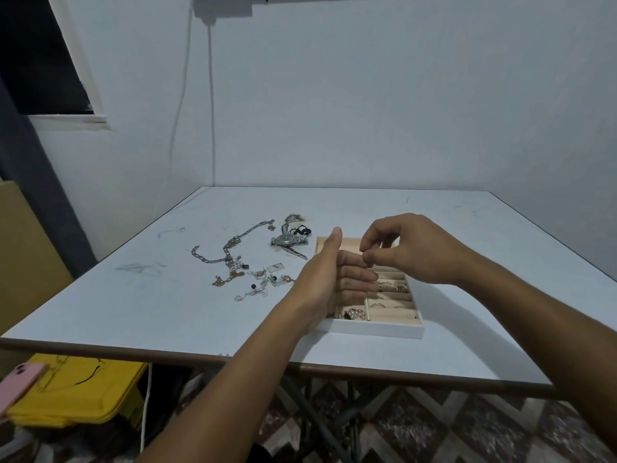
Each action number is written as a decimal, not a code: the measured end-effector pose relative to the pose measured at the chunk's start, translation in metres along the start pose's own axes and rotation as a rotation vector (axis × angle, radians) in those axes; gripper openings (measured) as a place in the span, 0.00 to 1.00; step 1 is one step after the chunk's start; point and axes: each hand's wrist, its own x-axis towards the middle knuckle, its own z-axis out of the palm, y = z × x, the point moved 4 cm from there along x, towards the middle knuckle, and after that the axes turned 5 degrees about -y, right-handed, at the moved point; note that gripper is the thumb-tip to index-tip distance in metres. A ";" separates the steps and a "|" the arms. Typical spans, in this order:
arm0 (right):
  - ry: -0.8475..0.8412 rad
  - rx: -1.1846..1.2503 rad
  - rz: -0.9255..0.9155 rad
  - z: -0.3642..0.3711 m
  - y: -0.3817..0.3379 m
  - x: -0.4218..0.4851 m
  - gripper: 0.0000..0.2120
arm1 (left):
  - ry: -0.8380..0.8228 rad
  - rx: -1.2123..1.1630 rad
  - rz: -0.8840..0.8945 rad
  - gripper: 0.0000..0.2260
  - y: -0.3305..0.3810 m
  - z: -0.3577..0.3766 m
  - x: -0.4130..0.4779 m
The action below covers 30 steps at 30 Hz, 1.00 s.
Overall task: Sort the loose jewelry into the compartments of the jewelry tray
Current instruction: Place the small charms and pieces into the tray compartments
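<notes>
A white jewelry tray [370, 330] with beige compartments lies on the table; rings [390, 287] sit in its right slots and pearl pieces [354, 314] in a near left compartment. My left hand [325, 275] hovers over the tray's left side, fingers straight, thumb up, palm facing right. My right hand [410, 248] meets it from the right, its thumb and forefinger pinching something tiny at the left fingertips; the item is too small to make out. Left of the tray lie a loose silver chain [230, 248], a watch [287, 240] and several small pieces [263, 282].
The white table's near edge [334, 365] runs below my forearms, and a wall stands behind its far edge. A yellow box [76, 389] and a pink phone [18, 382] sit low at the left, off the table.
</notes>
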 end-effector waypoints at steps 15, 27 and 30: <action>-0.210 0.022 -0.066 0.079 -0.042 0.066 0.05 | 0.431 0.510 0.287 0.09 0.025 -0.151 -0.059; -0.280 -0.257 -0.042 0.171 -0.078 0.144 0.08 | 0.581 0.922 0.183 0.06 0.023 -0.219 -0.073; -0.281 -0.256 -0.050 0.172 -0.081 0.146 0.12 | 0.559 0.938 0.172 0.05 0.021 -0.219 -0.069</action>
